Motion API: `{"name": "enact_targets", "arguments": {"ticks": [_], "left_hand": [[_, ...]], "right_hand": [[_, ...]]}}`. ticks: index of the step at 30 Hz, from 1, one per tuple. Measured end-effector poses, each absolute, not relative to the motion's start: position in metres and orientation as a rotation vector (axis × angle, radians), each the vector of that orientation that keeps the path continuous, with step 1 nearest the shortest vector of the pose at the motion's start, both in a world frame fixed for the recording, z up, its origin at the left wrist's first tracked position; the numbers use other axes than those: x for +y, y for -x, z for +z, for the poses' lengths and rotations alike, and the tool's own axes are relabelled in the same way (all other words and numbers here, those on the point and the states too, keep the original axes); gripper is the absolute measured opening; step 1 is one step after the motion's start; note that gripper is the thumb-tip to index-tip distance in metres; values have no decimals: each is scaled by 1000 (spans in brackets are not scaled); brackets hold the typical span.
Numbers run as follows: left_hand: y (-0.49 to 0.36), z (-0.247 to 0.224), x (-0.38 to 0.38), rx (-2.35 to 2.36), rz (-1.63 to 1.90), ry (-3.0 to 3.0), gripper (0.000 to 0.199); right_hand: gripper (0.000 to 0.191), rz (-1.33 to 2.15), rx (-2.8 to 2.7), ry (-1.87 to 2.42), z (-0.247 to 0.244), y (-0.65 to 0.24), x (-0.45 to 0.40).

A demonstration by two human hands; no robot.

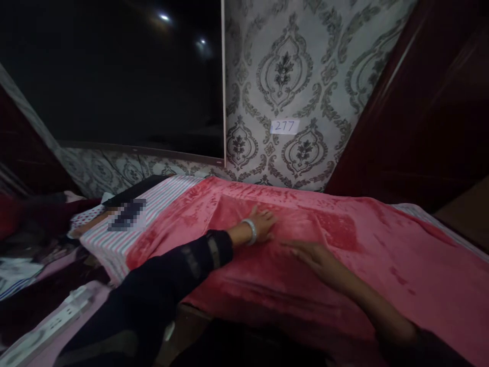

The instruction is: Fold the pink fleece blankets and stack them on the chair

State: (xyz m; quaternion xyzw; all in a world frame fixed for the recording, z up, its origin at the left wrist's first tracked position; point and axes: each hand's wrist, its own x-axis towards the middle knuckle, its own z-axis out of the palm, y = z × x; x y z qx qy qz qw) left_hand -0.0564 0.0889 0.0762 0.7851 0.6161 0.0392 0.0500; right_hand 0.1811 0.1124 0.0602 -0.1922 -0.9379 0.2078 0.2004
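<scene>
A pink-red plush blanket (397,255) covers the long surface in front of me. A flat rectangle of similar cloth (233,214), perhaps a folded piece, lies on its middle. My left hand (263,225), with a pale bracelet on its wrist, rests palm down on this cloth with its fingers spread and slightly blurred. Just to its right, my right hand (311,255) stretches its fingers toward it, low over or touching the cloth; I cannot tell which. Neither hand grips anything that I can see. A darker red patch (338,232) shows beyond my right hand.
Striped cloth (168,196) lies left of the blanket, with a blurred-out dark item (128,214) on it. A white power strip (53,326) sits at the lower left. Behind are a large dark screen (133,76) and patterned wallpaper with a "277" label (284,127).
</scene>
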Motion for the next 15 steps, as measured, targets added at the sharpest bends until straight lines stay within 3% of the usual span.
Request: {"name": "enact_targets", "arguments": {"ticks": [8,15], "left_hand": [[97,42,-33,2410,325,-2168,76],[85,-1,-53,2566,590,-2022,74]], "right_hand": [[62,320,-2812,647,80,22,148],[64,163,-2942,650,31,62,135]]}}
